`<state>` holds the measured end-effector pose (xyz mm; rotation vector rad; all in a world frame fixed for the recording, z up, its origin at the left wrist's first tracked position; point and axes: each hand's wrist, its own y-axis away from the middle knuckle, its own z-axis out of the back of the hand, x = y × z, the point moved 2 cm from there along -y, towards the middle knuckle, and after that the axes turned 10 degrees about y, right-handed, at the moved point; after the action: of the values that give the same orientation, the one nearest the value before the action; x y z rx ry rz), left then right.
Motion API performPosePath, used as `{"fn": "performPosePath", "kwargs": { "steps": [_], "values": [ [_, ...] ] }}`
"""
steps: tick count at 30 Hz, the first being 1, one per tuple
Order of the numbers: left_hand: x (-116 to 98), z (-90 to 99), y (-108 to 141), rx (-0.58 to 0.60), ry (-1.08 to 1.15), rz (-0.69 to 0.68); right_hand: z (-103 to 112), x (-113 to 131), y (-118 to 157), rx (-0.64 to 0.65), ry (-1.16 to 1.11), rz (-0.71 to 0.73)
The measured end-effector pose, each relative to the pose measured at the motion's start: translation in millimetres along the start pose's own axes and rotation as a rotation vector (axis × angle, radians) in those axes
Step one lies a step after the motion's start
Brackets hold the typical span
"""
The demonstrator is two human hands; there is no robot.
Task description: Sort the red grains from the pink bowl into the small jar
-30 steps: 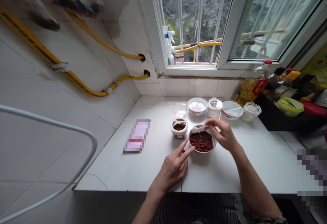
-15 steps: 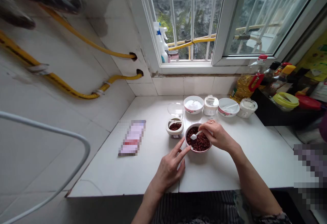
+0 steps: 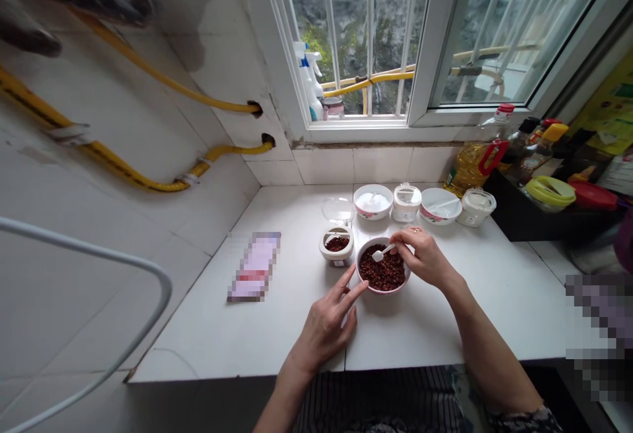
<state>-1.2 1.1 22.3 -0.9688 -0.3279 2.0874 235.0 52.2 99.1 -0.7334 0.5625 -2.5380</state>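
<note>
Leftmost on the white counter (image 3: 198,327) lies a blurred-out purple packet (image 3: 257,265). Next comes the left hand (image 3: 329,321), its fingers spread apart, index and middle fingertips at the near left rim of the bowl (image 3: 390,292). Just beyond that hand stands an open jar (image 3: 337,258) of dark red grains. The bowl, holding similar grains, sits between the hands, just past the left fingertips. Over it, the right hand (image 3: 420,255) pinches the white spoon (image 3: 378,256) by its handle; whether the spoon's head touches the grains, I cannot tell.
</note>
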Motion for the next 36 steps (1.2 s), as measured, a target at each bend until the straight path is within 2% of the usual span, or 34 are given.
{"fn": "performPosePath", "kwargs": {
  "steps": [8, 17, 21, 25, 28, 33, 36],
  "values": [
    [0.5, -0.8, -0.1, 0.0, 0.0, 0.001, -17.2, 5.4, -0.7, 0.061, -0.06, -0.063],
    [-0.1, -0.2, -0.7, -0.011, -0.007, -0.015, -17.9, -3.0, -1.7, 0.058, -0.312, -0.32],
    [0.7, -0.4, -0.2, -0.006, -0.008, -0.009, -19.9, -3.2, -2.0, -0.021, -0.17, -0.286],
    [1.2, -0.9, -0.2, -0.003, -0.015, -0.01, -26.3, 0.9, -2.5, 0.016, -0.143, -0.242],
    [0.6, -0.5, -0.9, -0.007, -0.021, -0.014, -27.5, 1.8, -2.3, 0.022, -0.231, -0.288],
    [0.1, 0.4, -1.6, -0.007, -0.009, -0.012, -28.0, -6.1, -0.7, 0.022, -0.495, -0.485],
    [0.3, 0.4, -1.4, -0.009, 0.001, -0.01, -28.8, -10.7, -0.2, 0.028, -0.573, -0.553]
  ]
}}
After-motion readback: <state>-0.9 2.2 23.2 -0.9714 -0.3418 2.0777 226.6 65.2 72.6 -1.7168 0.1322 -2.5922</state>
